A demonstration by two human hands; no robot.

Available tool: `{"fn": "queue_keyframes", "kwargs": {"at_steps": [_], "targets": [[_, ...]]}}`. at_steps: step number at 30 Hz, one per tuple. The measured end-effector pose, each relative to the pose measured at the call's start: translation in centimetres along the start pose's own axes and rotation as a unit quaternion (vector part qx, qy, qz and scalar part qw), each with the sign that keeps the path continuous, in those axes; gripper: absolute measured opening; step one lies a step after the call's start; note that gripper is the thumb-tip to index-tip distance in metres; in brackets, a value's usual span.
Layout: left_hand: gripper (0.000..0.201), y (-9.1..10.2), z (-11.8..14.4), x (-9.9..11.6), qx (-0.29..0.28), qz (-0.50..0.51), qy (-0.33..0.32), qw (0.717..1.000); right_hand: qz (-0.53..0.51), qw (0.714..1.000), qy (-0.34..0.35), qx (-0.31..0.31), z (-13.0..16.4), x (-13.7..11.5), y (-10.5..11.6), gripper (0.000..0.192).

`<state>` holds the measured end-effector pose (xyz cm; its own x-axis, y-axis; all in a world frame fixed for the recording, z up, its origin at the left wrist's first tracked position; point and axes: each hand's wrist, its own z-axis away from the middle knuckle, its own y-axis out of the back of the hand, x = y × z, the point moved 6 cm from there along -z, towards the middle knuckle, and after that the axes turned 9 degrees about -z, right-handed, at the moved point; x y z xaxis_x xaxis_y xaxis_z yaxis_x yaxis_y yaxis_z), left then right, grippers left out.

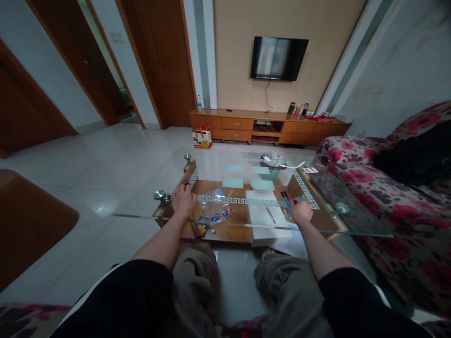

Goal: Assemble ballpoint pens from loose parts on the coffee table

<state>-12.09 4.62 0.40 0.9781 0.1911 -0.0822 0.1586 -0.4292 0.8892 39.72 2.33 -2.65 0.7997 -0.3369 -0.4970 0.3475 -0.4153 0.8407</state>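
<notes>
I sit at a glass-topped coffee table with a wooden shelf beneath. My left hand rests at the table's left edge, fingers curled around a dark pen-like object next to a round metal fitting. My right hand lies on the right side, closed on several coloured markers whose red and blue tips stick out toward the far side. Between the hands lie a clear plastic bag with small blue and orange items and a white sheet of paper with a pen on it.
A small basket with white stuff stands at the far side of the table. A floral sofa runs along the right. A wooden TV cabinet and wall television are at the back. A red and white bag sits on the tiled floor.
</notes>
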Motion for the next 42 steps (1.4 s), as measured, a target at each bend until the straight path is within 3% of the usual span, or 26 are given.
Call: {"fn": "queue_keyframes", "kwargs": {"at_steps": [5, 13, 20, 29, 34, 42], "targets": [[0.035, -0.6, 0.2, -0.9, -0.005, -0.013, -0.002, 1.000, 0.008, 0.999, -0.028, 0.015, 0.0, 0.6, 0.0, 0.036], [0.036, -2.4, 0.4, -3.3, -0.037, -0.039, 0.047, 0.997, -0.022, 0.997, 0.027, 0.071, -0.5, 0.2, 0.3, 0.038], [0.035, -2.6, 0.0, -3.5, -0.055, -0.044, 0.066, 0.995, -0.049, 0.990, 0.102, 0.081, -0.2, -2.0, 0.2, 0.035], [0.032, -2.1, -0.1, -3.4, -0.058, -0.035, 0.033, 0.997, -0.066, 0.983, 0.151, 0.078, 0.6, -5.0, 0.7, 0.033], [0.031, -0.6, -0.6, -0.1, -0.047, -0.015, -0.051, 0.997, -0.097, 0.975, 0.190, 0.068, 1.0, -7.2, 0.4, 0.029], [0.028, 2.8, 0.6, 11.0, -0.008, 0.043, -0.252, 0.967, -0.215, 0.937, 0.267, -0.066, 3.5, -12.9, -2.6, 0.026]]}}
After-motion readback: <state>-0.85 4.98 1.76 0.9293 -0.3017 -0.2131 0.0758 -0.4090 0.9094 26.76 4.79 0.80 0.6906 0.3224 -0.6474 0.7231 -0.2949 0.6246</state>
